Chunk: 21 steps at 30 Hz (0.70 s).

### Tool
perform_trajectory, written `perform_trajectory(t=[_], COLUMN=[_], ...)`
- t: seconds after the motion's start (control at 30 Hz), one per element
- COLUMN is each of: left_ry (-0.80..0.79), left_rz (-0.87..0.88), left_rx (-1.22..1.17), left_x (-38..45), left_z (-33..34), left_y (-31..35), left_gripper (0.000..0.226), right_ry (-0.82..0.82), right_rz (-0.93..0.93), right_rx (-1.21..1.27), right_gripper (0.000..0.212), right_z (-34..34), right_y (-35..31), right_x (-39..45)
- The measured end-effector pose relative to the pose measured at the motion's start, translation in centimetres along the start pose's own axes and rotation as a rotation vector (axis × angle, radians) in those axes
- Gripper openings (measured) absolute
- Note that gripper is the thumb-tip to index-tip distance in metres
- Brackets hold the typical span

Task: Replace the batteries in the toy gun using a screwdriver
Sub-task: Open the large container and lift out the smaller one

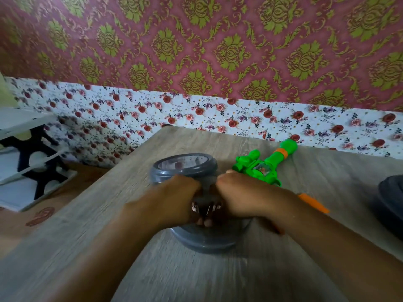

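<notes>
While both hands (209, 199) clamp batteries (207, 209), toy gun (261, 166) lies just beyond.

Single head view, looking forward and down, close over table (305, 182); patterned wall (196, 51) fills upper frame.

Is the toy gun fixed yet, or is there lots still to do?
Not yet. Nothing looks done: the green toy gun lies on the table, untouched. Right now the left hand and right hand are busy at a grey container; the blur hides what they hold. Unscrewing and swapping batteries are still left.
</notes>
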<state>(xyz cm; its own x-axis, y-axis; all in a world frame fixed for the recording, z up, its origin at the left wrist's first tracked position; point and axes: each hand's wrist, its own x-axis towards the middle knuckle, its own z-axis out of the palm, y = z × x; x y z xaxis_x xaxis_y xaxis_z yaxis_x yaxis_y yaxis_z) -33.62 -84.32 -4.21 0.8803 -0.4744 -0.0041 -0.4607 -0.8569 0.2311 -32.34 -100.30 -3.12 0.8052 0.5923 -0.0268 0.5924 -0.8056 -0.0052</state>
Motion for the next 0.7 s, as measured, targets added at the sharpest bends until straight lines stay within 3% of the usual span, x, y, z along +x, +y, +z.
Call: perform_trajectory(t=[0.07,0.2,0.3,0.37,0.53,0.7], left_ry=[0.132,0.434,0.401,0.371,0.424,0.492], left_rz=[-0.023,-0.248,-0.567,-0.663,-0.595,-0.490], left_rx=[-0.039,-0.112,-0.358,-0.550,-0.675,-0.724], left_x=[-0.7,-0.6,0.7,1.3,1.6,0.0], left_z=[-1.4,-2.6,-1.3,-0.3,0.7,0.8], left_y=[-0.5,-3.8,-6.5,-6.8,-5.3,-4.1], left_gripper=[0.026,0.049,0.058,0.059,0.029,0.035], right_ry=[0.071,0.176,0.225,0.241,0.252,0.411], right_rz=[0.062,0.230,0.341,0.378,0.369,0.337], right_rx=[0.105,0.312,0.408,0.457,0.548,0.626], right_gripper=[0.039,0.052,0.059,0.049,0.038,0.039], right_z=[-1.2,-2.4,-1.2,-0.2,0.5,0.4], right_y=[0.9,2.8,3.5,3.6,2.7,2.9], right_x=[0.1,0.9,2.3,3.4,3.8,1.2])
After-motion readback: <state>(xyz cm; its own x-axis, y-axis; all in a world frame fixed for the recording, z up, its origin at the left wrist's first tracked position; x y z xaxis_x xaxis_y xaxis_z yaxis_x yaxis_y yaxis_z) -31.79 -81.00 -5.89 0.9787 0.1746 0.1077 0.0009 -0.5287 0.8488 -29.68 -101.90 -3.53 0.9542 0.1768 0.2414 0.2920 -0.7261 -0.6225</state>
